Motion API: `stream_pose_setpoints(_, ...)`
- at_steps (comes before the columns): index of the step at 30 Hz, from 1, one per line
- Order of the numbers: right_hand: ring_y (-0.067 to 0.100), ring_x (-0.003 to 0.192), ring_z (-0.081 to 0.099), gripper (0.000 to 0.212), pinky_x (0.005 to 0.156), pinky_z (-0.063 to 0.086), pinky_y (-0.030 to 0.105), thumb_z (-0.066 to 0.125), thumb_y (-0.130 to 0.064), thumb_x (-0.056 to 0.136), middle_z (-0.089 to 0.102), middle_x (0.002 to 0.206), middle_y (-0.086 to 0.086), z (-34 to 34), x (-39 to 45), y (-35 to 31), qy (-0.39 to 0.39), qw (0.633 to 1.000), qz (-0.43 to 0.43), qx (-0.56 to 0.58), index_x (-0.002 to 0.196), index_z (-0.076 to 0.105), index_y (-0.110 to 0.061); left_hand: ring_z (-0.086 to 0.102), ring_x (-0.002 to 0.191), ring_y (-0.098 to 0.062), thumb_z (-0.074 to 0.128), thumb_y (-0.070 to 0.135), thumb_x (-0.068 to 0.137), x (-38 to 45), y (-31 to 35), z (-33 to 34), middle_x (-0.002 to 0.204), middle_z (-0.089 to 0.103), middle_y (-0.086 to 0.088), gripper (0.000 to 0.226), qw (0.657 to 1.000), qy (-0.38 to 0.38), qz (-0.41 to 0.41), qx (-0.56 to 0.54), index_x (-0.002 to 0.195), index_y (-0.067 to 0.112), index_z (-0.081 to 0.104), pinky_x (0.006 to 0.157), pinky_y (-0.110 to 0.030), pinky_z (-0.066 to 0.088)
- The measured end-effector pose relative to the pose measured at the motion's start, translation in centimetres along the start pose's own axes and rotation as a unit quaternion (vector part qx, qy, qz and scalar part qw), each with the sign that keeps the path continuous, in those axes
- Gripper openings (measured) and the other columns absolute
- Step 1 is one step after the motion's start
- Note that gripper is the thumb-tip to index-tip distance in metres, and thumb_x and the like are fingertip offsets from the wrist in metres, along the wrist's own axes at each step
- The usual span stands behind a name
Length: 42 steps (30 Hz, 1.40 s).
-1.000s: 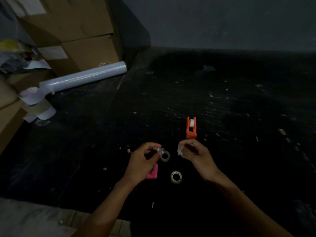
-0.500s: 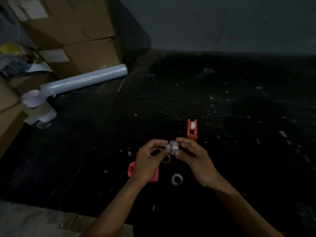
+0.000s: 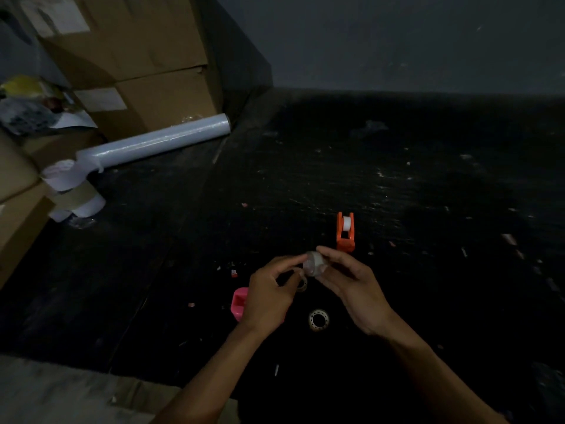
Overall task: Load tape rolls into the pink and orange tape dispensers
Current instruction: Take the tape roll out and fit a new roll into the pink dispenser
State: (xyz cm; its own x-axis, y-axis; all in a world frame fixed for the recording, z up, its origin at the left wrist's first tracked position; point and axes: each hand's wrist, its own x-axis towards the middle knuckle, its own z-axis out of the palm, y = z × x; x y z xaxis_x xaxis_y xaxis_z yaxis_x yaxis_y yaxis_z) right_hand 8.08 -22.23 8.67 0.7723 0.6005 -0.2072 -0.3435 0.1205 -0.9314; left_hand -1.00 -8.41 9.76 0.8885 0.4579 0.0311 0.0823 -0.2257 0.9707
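A small clear tape roll [image 3: 315, 264] is pinched between my right hand [image 3: 351, 286] and the fingertips of my left hand [image 3: 269, 293], held above the dark floor. The orange dispenser [image 3: 345, 232] stands just beyond my hands with a white roll seated in it. Half hidden under my left hand, the pink dispenser [image 3: 240, 302] lies on the floor. Another tape roll [image 3: 319, 320] lies flat between my wrists, and a third roll [image 3: 302, 284] peeks out below my left fingers.
Stacked cardboard boxes [image 3: 137, 65] fill the back left. A long roll of stretch film [image 3: 153, 142] lies against them, with wide tape rolls [image 3: 76, 197] beside it. Small scraps litter the black floor [image 3: 397, 179]. A grey wall rises behind.
My hands came together: the small piece in my left fingers met the roll in my right hand. Both now hold it slightly higher, and the pink dispenser shows at my left wrist.
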Motion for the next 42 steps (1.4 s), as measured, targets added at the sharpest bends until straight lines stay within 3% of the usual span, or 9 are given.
stream_pose_setpoints(7, 0.007, 0.106, 0.065, 0.033, 0.095, 0.052, 0.029, 0.073, -0.015, 0.083, 0.07, 0.111, -0.002, 0.6, -0.1, 0.1, 0.07, 0.98, -0.074, -0.168, 0.114, 0.065, -0.02, 0.06, 0.109, 0.004, 0.055, -0.005, 0.09, -0.7, 0.0, 0.3, 0.119, 0.066, 0.009, 0.042, 0.998, -0.027, 0.032, 0.039, 0.12, 0.023, 0.065, 0.094, -0.012, 0.046)
stream_pose_setpoints(14, -0.005, 0.1, 0.062, 0.031, 0.081, 0.045, 0.004, 0.071, -0.019, 0.085, 0.069, 0.108, -0.011, 1.5, 0.5, 1.2, 0.032, 0.959, -0.097, -0.264, 0.116, 0.065, -0.022, 0.058, 0.111, 0.004, 0.053, -0.004, 0.09, -1.3, -1.7, -2.7, 0.12, 0.064, 0.009, 0.044, 0.985, -0.002, 0.079, 0.156, 0.118, 0.027, 0.065, 0.092, -0.006, 0.041)
stream_pose_setpoints(19, -0.002, 0.098, 0.063, 0.024, 0.08, 0.044, 0.006, 0.073, -0.025, 0.083, 0.07, 0.1, -0.012, 3.1, 1.3, 2.7, -0.006, 0.946, -0.081, -0.315, 0.107, 0.066, -0.024, 0.038, 0.135, -0.003, 0.055, 0.01, 0.084, -2.9, -5.6, -6.5, 0.146, 0.042, 0.009, 0.059, 0.952, -0.014, 0.064, 0.298, 0.14, 0.025, 0.044, 0.113, -0.023, 0.029)
stream_pose_setpoints(23, -0.008, 0.093, 0.061, 0.021, 0.081, 0.044, 0.007, 0.071, -0.025, 0.084, 0.069, 0.097, -0.016, 4.6, 1.7, 3.7, -0.068, 0.927, -0.085, -0.358, 0.105, 0.066, -0.026, 0.02, 0.145, -0.015, 0.049, 0.034, 0.084, -4.3, -8.9, -8.0, 0.156, 0.025, -0.004, 0.07, 0.925, -0.047, 0.074, 0.369, 0.147, 0.011, 0.031, 0.117, -0.033, 0.025)
stream_pose_setpoints(26, 0.001, 0.096, 0.061, 0.024, 0.087, 0.043, 0.009, 0.071, -0.024, 0.085, 0.069, 0.105, -0.008, 5.9, 1.8, 4.4, -0.114, 0.905, -0.108, -0.396, 0.109, 0.066, -0.025, 0.016, 0.147, -0.018, 0.048, 0.047, 0.087, -5.1, -10.3, -7.9, 0.158, 0.021, -0.005, 0.076, 0.929, -0.041, 0.047, 0.366, 0.149, 0.013, 0.021, 0.118, -0.03, 0.02)
stream_pose_setpoints(29, 0.005, 0.095, 0.058, 0.024, 0.083, 0.038, 0.003, 0.069, -0.02, 0.087, 0.063, 0.108, -0.001, 6.9, 1.8, 5.0, -0.15, 0.873, -0.148, -0.439, 0.111, 0.066, -0.018, 0.014, 0.147, -0.015, 0.042, 0.053, 0.088, -5.2, -10.6, -7.5, 0.158, 0.02, -0.002, 0.077, 0.935, -0.029, 0.03, 0.353, 0.15, 0.014, 0.019, 0.118, -0.027, 0.016)
stream_pose_setpoints(33, 0.012, 0.098, 0.057, 0.026, 0.089, 0.046, 0.024, 0.065, -0.016, 0.087, 0.057, 0.107, 0.0, 7.4, 1.8, 5.9, -0.184, 0.847, -0.166, -0.47, 0.113, 0.065, -0.019, 0.015, 0.147, -0.017, 0.039, 0.051, 0.089, -5.1, -10.8, -7.3, 0.158, 0.02, -0.002, 0.073, 0.934, -0.017, 0.035, 0.355, 0.149, 0.014, 0.021, 0.117, -0.03, 0.02)
stream_pose_setpoints(36, 0.016, 0.096, 0.052, 0.028, 0.086, 0.043, 0.038, 0.066, -0.022, 0.084, 0.06, 0.103, -0.004, 7.4, 2.1, 6.6, -0.163, 0.812, -0.188, -0.527, 0.112, 0.065, -0.026, 0.016, 0.147, -0.02, 0.04, 0.048, 0.09, -5.1, -11.1, -7.1, 0.157, 0.023, -0.004, 0.07, 0.934, -0.004, 0.041, 0.354, 0.149, 0.014, 0.023, 0.117, -0.034, 0.025)
stream_pose_setpoints(42, 0.009, 0.094, 0.056, 0.026, 0.082, 0.045, 0.028, 0.068, -0.02, 0.084, 0.061, 0.1, -0.01, 7.1, 1.9, 7.0, -0.143, 0.856, -0.148, -0.475, 0.106, 0.056, -0.027, 0.017, 0.147, -0.021, 0.039, 0.046, 0.093, -5.2, -11.7, -6.8, 0.159, 0.021, -0.006, 0.065, 0.929, 0.002, 0.055, 0.366, 0.149, 0.015, 0.027, 0.115, -0.037, 0.029)
